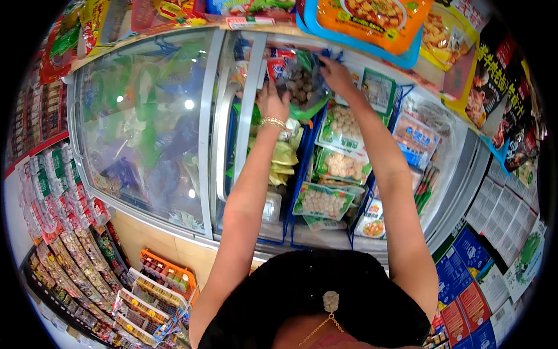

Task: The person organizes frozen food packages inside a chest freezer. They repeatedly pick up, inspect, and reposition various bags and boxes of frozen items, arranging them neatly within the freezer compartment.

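Both arms reach into the open part of a chest freezer. My left hand (274, 103), with a gold bracelet at the wrist, rests at the left side of a green-edged plastic bag (301, 89) of brown round pieces. At the bag's upper right is my right hand (335, 75), its fingers spread near dark blue plastic; whether it grips the bag's edge is unclear. Red and white packets (275, 67) lie just behind my left fingers. Below the bag are yellow-green packets (281, 168). Clear-fronted packs of meatballs (344, 122) fill the compartment to the right.
A sliding glass lid (139, 131) covers the freezer's left part. Blue wire dividers (301, 174) separate the compartments. Along the far edge, an orange food tray package (370, 22) overhangs the opening. An orange basket (192, 279) and snack racks stand at lower left, cartons (468, 257) at lower right.
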A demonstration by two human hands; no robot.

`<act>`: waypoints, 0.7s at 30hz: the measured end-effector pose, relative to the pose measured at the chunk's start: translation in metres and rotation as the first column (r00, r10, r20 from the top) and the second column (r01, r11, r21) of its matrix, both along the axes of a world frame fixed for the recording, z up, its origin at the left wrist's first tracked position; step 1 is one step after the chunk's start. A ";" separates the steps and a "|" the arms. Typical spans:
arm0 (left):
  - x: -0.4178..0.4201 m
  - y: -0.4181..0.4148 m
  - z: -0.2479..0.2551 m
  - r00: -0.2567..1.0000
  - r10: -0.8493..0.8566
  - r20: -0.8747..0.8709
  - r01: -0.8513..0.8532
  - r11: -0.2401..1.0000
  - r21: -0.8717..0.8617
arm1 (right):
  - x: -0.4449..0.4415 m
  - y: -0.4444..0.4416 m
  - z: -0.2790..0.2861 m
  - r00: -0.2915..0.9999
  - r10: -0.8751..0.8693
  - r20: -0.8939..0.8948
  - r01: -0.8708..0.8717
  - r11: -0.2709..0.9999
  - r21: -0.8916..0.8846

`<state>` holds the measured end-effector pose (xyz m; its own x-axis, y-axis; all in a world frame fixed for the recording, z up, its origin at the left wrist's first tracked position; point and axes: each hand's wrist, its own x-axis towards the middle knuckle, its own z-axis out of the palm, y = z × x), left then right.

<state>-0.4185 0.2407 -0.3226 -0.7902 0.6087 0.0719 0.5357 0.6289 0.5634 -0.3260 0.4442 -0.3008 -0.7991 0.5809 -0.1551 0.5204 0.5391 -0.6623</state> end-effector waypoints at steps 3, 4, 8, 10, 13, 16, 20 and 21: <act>0.028 -0.009 0.037 0.999 -0.008 0.035 -0.004 0.942 0.335 | 0.064 -0.006 0.001 0.930 -0.293 -0.224 0.257 0.950 -0.176; 0.043 -0.019 0.041 0.999 -0.020 0.049 0.000 0.925 0.379 | 0.086 -0.004 -0.001 0.860 -0.387 -0.333 0.325 0.918 -0.228; 0.125 -0.076 0.049 0.918 -0.143 0.369 -0.004 0.929 0.370 | 0.227 -0.054 -0.010 0.776 -0.595 -0.207 0.546 0.799 -0.252; 0.169 -0.113 0.027 0.861 -0.245 0.445 0.107 0.944 0.313 | 0.279 -0.096 -0.005 0.826 -0.560 -0.063 0.550 0.825 -0.128; 0.215 -0.138 0.012 0.881 -0.400 0.255 0.404 0.914 0.039 | 0.335 -0.159 -0.005 0.825 -0.550 0.128 0.556 0.831 -0.008; 0.240 -0.144 0.026 0.842 -0.458 0.284 0.533 0.788 -0.308 | 0.359 -0.201 -0.008 0.801 -0.571 0.180 0.596 0.787 -0.156; 0.257 -0.159 0.041 0.844 -0.443 0.302 0.536 0.727 -0.429 | 0.344 -0.234 -0.005 0.834 -0.549 0.051 0.541 0.795 -0.275; 0.259 -0.164 0.041 0.846 -0.461 0.266 0.532 0.729 -0.430 | 0.332 -0.237 0.000 0.867 -0.498 0.028 0.487 0.834 -0.261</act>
